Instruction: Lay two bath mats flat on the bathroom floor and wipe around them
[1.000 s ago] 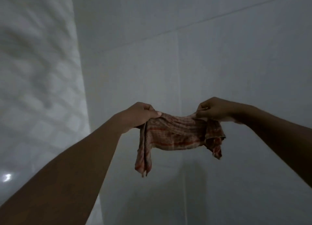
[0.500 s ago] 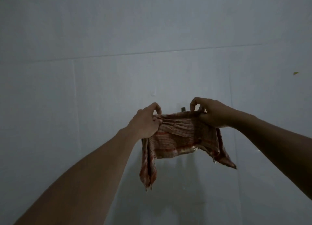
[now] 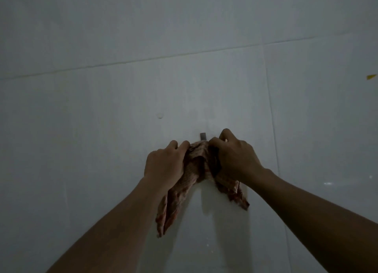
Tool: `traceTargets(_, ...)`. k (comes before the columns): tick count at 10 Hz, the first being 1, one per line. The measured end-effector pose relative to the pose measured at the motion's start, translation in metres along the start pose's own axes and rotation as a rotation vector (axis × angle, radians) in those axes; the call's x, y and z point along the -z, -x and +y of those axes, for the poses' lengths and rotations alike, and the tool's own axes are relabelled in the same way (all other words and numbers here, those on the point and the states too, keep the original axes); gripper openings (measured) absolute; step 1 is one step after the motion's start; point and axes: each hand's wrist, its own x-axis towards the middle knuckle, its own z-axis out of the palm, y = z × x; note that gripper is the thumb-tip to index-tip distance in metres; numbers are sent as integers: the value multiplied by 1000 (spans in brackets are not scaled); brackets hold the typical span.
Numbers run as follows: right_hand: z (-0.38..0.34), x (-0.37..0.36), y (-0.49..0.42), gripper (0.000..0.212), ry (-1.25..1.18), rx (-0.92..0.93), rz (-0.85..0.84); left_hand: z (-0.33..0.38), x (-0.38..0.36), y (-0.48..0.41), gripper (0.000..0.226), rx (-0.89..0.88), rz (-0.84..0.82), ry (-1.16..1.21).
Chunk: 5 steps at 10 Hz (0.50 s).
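A reddish striped cloth (image 3: pixel 192 176) is bunched between both hands, up against a pale tiled wall. My left hand (image 3: pixel 163 164) grips its left side, and a long tail hangs down below that hand. My right hand (image 3: pixel 235 160) grips the right side, with a shorter end drooping under the wrist. Just above the cloth's top edge a small dark hook (image 3: pixel 203 136) sticks out of the wall. No bath mats are in view.
The pale tiled wall (image 3: pixel 102 109) fills the whole view, with grout lines crossing it. A small round mark (image 3: pixel 159 115) sits left of the hook. A yellow scrap (image 3: pixel 371 76) shows at the far right edge.
My hands have come close together, bunching the cloth that was stretched out between them. They have moved up to the wall, right under the hook. The view has swung away from the left corner.
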Motion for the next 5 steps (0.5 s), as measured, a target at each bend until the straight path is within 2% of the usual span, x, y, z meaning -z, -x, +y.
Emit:
traceTargets(2, -14, -21, 26, 32, -191, -46, 50, 21, -5, 27, 37, 37, -68, 32)
traceTargets(3, -20, -24, 31, 35, -198, -64, 44, 25, -5, 32, 39, 40, -85, 68)
traceTargets(5, -25, -11, 31, 28, -138, -33, 179, 15, 9, 40, 43, 6, -81, 166)
